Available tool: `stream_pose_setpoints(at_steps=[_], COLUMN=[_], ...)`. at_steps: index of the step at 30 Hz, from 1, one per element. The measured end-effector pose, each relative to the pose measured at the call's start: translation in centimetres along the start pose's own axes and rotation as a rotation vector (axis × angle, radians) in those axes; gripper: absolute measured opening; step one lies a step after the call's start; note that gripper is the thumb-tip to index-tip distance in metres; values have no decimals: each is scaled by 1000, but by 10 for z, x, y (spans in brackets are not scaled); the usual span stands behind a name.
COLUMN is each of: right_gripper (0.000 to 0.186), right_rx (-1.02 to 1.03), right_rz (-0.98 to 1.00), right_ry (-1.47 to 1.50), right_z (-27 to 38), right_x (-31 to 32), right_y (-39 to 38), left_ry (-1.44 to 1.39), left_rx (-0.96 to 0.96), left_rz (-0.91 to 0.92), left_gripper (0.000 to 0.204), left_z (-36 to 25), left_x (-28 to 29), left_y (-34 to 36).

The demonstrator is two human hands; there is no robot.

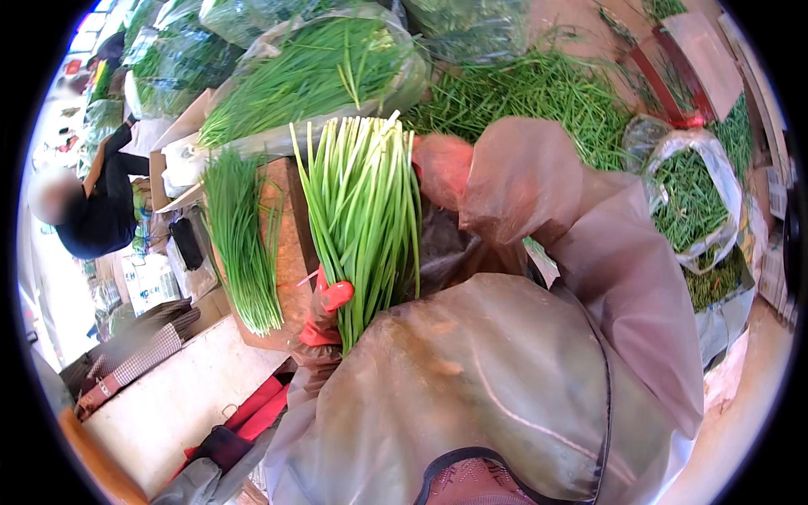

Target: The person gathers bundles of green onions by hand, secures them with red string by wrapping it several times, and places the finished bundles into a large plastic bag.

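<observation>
A thick bunch of long green chives (364, 210) stands in front of my chest, its pale cut ends at the top. My left hand (328, 305), in a red glove, is closed around the lower part of this bunch, with the thumb across the front. My right hand (443, 171), also red-gloved, is beside the upper right of the bunch. It is smeared by motion and its fingers are mostly hidden. A second, smaller bunch of chives (242, 240) lies on a brown wooden board (290, 290) to the left, pale ends toward me.
Beyond the bunch, a large plastic-lined heap of chives (311, 71) fills the far left. Loose greens (539, 97) spread across the far floor. A white bag of trimmings (692, 202) and an open carton (694, 71) stand right. A person in dark clothes (97, 210) sits at left.
</observation>
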State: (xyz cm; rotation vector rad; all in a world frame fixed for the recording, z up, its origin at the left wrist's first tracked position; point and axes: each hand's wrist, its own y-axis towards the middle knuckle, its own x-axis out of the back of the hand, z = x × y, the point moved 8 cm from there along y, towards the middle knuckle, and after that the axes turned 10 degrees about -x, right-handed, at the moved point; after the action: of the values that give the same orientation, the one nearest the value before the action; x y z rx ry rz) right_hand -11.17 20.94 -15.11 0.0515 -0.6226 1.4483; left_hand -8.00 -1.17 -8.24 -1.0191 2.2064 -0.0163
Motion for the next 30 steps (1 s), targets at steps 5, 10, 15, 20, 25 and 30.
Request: stream_pose_setpoints(at_steps=[5, 10, 15, 20, 25, 30], right_gripper=[32, 36, 40, 43, 47, 52], right_rx=[55, 59, 83, 236, 452, 486], right_rz=[181, 317, 430, 704, 993, 1218], right_ry=[382, 711, 1113, 1539, 1833, 1844], right_z=[32, 52, 60, 86, 115, 145], right_x=[-20, -17, -10, -14, -19, -34], right_y=[-32, -50, -61, -72, -87, -105], left_ry=[452, 1347, 2210, 2138, 1319, 564], left_rx=[-128, -430, -214, -231, -64, -434], left_rz=[56, 166, 514, 749, 855, 235], left_gripper=[70, 75, 57, 55, 43, 62], left_z=[-23, -54, -31, -32, -109, -116], left_x=[-27, -72, -94, -125, -122, -84], left_y=[14, 27, 32, 8, 18, 93])
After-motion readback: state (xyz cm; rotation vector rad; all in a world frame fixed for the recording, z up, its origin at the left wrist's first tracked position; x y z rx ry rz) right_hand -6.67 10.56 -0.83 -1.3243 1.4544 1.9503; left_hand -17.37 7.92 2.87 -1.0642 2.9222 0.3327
